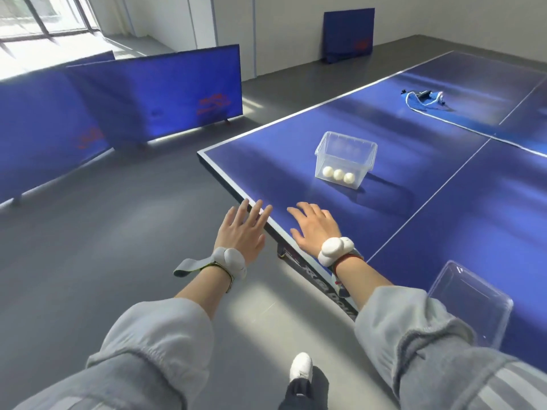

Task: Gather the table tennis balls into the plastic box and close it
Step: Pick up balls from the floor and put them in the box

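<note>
A clear plastic box [347, 146] stands open on the blue table tennis table [444, 220], near its left corner. Three white balls [338, 174] lie in a row along the box's near wall. The clear lid [470, 300] rests on the table at the near right, beside my right sleeve. My left hand [241, 232] hovers with fingers spread over the table's edge, holding nothing. My right hand [313, 226] is flat and open above the table surface, just in front of the box.
Blue barrier boards [154, 96] stand on the grey floor to the left, another [348, 34] against the far wall. A crumpled net with its clamps [426, 99] lies further along the table. My white shoe [300, 366] shows below the table edge.
</note>
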`<move>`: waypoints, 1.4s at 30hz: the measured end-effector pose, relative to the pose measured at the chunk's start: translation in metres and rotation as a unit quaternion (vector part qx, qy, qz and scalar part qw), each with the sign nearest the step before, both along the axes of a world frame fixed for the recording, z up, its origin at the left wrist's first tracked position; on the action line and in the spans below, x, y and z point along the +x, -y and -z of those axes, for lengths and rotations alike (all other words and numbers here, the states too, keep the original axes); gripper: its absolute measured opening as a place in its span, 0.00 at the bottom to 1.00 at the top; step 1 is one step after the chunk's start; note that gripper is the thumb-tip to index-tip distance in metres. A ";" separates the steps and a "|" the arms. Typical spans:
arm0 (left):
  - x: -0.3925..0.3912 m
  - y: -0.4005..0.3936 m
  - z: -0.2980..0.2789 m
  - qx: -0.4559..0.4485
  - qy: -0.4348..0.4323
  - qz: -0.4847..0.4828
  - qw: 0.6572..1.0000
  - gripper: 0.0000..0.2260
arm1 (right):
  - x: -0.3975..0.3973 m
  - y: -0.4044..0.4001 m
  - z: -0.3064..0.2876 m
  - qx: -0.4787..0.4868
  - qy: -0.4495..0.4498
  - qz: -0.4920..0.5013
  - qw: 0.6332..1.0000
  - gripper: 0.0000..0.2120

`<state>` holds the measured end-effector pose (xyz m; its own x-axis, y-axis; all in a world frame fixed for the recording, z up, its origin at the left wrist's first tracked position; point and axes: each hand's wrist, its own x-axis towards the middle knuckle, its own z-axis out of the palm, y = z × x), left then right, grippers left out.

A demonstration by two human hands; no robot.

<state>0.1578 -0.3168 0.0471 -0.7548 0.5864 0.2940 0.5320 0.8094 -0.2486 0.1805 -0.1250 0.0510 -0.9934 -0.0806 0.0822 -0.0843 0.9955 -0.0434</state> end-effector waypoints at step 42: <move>0.400 -0.132 0.167 0.031 0.164 -0.004 0.986 0.37 | 0.428 -0.118 0.172 -0.086 0.115 0.029 0.989 0.24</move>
<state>0.5574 -0.1850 -0.1195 -0.8202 0.5681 0.0677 0.5685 0.8225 -0.0147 0.6088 -0.0069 -0.1206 -0.9900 -0.0280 -0.1385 0.0037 0.9747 -0.2234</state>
